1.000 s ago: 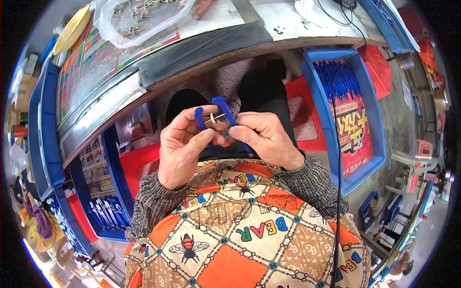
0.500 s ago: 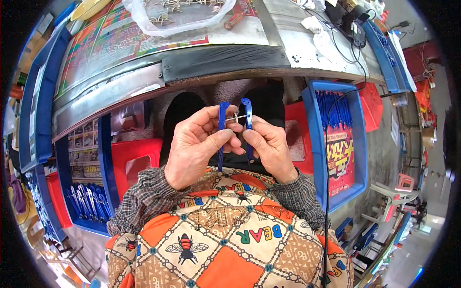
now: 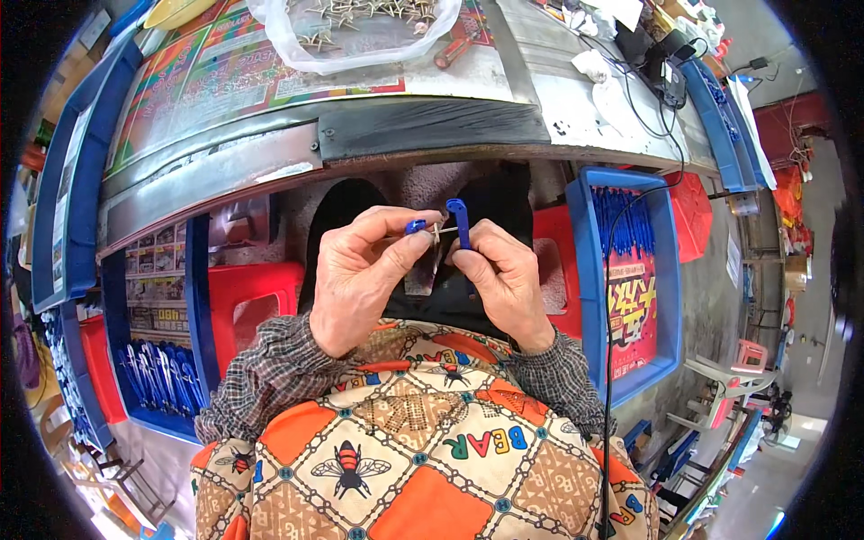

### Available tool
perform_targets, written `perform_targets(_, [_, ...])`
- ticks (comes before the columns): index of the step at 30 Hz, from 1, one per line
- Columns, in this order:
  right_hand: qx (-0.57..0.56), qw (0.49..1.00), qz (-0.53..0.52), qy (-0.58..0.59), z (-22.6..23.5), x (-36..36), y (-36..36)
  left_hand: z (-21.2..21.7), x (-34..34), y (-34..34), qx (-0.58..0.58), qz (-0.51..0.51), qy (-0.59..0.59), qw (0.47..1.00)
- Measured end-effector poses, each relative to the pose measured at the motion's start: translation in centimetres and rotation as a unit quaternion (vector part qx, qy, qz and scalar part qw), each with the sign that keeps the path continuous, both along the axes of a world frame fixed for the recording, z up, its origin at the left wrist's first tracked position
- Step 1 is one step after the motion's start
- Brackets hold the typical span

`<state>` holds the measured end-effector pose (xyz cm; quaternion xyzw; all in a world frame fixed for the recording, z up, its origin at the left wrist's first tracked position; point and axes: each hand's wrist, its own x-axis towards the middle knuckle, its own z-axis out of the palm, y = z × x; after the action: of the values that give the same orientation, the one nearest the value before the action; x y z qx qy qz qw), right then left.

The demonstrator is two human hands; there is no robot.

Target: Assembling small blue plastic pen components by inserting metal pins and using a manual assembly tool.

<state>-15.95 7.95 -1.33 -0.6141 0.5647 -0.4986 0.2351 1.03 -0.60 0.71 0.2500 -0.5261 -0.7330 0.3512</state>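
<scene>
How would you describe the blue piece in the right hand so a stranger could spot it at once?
Start at the grey metal workbench edge across the top, then drop to the two hands raised just below it. The blue piece stands upright in the right hand, a slim bar, unlike the stubby blue bit pinched by the left hand.

A clear plastic bag [image 3: 360, 31] of small metal parts lies at the desk [image 3: 432, 126] far edge, on a colourful printed sheet [image 3: 225, 85]. A red-and-yellow printed label [image 3: 630, 315] lines the blue tray [image 3: 666, 270] right of the desk.
</scene>
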Motion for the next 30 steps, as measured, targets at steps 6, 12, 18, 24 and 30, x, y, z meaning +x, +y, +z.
perform_targets(6, [0.037,0.997,-0.050,-0.054,1.1,0.7,-0.3,0.3,0.3,-0.2,-0.082,0.025,-0.046,0.995])
perform_targets(12, [0.080,0.991,-0.079,-0.070,2.0,1.8,-0.5,0.6,0.1,-0.3,-0.009,0.016,-0.022,1.000])
perform_targets(18, [0.129,0.991,-0.036,-0.001,2.2,2.0,-0.7,0.3,0.1,-0.5,-0.013,0.015,-0.015,1.000])
perform_targets(24, [0.128,0.991,-0.041,-0.004,1.9,2.0,-0.6,0.3,0.2,-0.3,-0.056,0.022,-0.023,0.998])
perform_targets(30, [0.113,0.993,-0.005,-0.015,2.8,0.8,-1.0,2.7,2.1,-2.2,-0.272,-0.025,-0.138,0.952])
